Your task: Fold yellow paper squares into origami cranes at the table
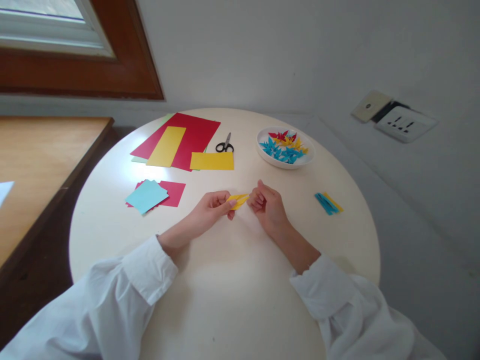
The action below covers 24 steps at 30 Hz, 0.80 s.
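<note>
Between the thumb and fingers of my left hand [215, 206] is a small piece of folded yellow paper [238, 200], narrow and pointed toward the right. My right hand [268, 205] is closed beside that point, its fingers curled and its thumb raised. Whether those fingers pinch the paper's tip is hidden. Both hands are above the middle of a round white table [225, 300]. Beyond my right hand, a white dish [275, 163] holds several folded paper pieces in red, yellow and blue, shaped like cranes.
Black-handled scissors [224, 146] lie near a yellow strip [212, 161]. Red sheets [197, 132] with another yellow strip [167, 145] lie at the back left. Light blue squares [147, 196] rest over red ones [175, 193]. Folded blue strips [327, 203] lie at right. A wooden surface [48, 150] stands left.
</note>
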Available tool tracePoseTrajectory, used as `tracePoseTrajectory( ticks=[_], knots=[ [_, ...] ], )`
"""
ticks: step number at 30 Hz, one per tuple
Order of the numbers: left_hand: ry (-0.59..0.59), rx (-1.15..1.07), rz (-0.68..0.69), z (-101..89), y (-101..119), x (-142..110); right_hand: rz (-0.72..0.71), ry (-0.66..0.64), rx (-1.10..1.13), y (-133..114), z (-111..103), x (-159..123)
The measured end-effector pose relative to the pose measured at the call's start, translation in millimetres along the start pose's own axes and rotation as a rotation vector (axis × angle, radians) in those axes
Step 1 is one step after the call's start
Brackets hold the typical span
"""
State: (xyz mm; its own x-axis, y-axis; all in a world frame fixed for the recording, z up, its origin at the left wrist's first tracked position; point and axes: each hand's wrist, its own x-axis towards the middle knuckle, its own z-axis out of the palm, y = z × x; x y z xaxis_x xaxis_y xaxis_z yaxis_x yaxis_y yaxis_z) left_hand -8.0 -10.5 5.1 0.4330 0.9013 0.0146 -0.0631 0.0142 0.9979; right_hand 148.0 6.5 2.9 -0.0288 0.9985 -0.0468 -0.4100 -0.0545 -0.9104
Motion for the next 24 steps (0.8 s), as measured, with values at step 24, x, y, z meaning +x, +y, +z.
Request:
tracePoseTrajectory(
  ticks=[24],
  knots=[
    [-0.133, -0.151, -0.052, 2.7, 3.9, -0.7, 0.133, -0.271, -0.112, 3.8, 14.7, -20.7]
  ],
)
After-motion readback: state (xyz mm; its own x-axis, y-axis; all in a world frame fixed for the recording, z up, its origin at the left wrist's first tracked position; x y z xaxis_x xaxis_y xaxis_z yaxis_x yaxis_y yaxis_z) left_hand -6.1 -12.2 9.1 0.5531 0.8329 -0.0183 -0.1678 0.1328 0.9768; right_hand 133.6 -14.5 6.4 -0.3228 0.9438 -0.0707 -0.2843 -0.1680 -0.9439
